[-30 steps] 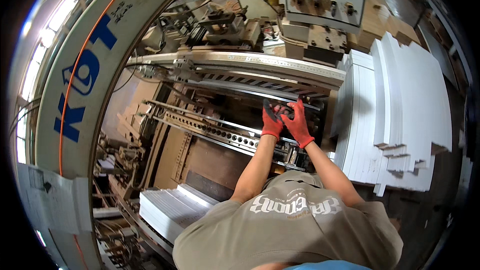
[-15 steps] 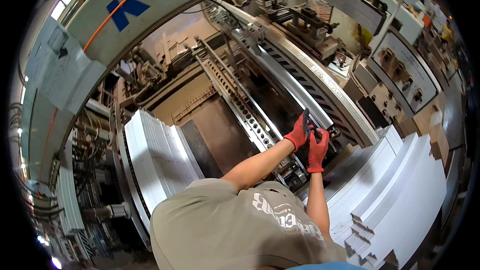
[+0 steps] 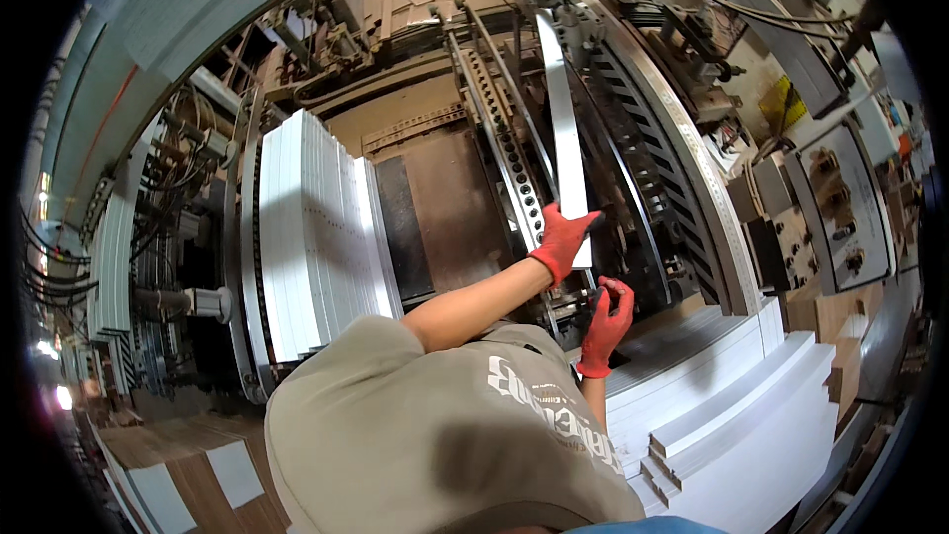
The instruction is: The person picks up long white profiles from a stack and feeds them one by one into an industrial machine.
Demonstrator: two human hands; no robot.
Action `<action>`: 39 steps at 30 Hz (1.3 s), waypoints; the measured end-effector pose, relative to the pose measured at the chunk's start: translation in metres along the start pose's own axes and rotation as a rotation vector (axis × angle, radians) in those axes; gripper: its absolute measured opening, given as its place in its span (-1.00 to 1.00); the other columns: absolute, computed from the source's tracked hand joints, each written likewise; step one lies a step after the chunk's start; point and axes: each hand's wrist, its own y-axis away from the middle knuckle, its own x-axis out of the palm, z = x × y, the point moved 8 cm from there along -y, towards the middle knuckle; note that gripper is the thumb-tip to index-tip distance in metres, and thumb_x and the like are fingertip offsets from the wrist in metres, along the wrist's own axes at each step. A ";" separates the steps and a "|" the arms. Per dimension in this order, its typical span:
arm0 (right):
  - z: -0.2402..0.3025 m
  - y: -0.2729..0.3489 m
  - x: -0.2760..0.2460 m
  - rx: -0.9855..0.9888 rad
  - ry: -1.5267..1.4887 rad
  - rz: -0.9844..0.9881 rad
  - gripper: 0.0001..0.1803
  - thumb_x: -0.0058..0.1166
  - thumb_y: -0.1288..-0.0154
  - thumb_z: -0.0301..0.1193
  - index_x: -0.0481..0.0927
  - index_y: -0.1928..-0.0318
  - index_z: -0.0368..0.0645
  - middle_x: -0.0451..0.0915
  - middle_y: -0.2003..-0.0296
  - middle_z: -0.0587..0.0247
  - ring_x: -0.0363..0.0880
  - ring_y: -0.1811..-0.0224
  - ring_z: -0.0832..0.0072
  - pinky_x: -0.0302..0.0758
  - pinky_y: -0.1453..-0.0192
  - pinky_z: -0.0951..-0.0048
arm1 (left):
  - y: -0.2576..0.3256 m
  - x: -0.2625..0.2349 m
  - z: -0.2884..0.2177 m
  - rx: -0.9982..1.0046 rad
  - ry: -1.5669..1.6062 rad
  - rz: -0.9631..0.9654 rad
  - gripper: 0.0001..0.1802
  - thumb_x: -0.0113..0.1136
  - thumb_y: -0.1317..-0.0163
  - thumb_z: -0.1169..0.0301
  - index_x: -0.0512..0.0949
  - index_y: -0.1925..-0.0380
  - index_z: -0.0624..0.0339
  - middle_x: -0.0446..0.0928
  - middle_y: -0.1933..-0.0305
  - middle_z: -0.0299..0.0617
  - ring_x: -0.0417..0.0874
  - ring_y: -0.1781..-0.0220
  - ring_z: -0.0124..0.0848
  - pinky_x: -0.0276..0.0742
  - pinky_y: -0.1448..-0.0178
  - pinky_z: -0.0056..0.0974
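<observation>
My left hand (image 3: 564, 240), in a red glove with dark fingertips, is closed across the near end of a long, narrow white board (image 3: 561, 129). The board stretches away from me over the machine, just right of a metal rail with a row of round holes (image 3: 497, 143). Nearer to me and a little to the right, my right hand (image 3: 606, 331), also red-gloved, has its fingers curled in toward the thumb. It is apart from the board; whether anything small sits in its fingers cannot be made out.
A row of upright white boards (image 3: 306, 227) stands at the left. Stacked white boards (image 3: 712, 405) lie at the lower right. Beyond the held board runs a black-striped machine rail (image 3: 657, 158), with a control panel (image 3: 840, 208) at the far right.
The white board has come away from beside the striped rail and shifted left, with my left hand now gripping its near end. My right hand has parted from the left. The view has shifted too.
</observation>
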 end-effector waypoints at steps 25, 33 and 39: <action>-0.066 0.001 0.058 0.016 0.841 0.442 -0.66 0.14 -0.24 -0.32 0.48 0.03 -0.19 0.63 0.20 0.05 0.61 0.18 0.12 0.48 0.10 0.17 | 0.132 -0.457 -0.007 -0.109 -0.853 -0.812 -0.20 0.26 -0.02 0.19 0.28 -0.29 0.22 0.60 0.04 0.21 0.62 -0.01 0.10 0.54 -0.08 0.03; -0.060 0.005 0.065 -0.008 0.935 0.418 -0.69 0.17 -0.26 -0.32 0.47 0.09 -0.24 0.63 0.26 0.09 0.61 0.24 0.22 0.48 0.13 0.25 | 0.133 -0.530 0.032 -0.285 -0.921 -0.902 -0.36 0.23 0.00 0.19 0.34 -0.14 0.06 0.63 0.10 0.12 0.63 0.01 0.10 0.53 -0.04 0.06; -0.064 0.002 0.061 -0.006 0.912 0.412 -0.67 0.16 -0.29 -0.29 0.46 0.08 -0.24 0.63 0.26 0.05 0.61 0.24 0.18 0.47 0.13 0.23 | 0.129 -0.562 0.068 -0.403 -0.936 -0.934 -0.35 0.22 -0.02 0.20 0.32 -0.16 0.06 0.55 -0.04 0.08 0.57 -0.08 0.06 0.50 -0.09 0.04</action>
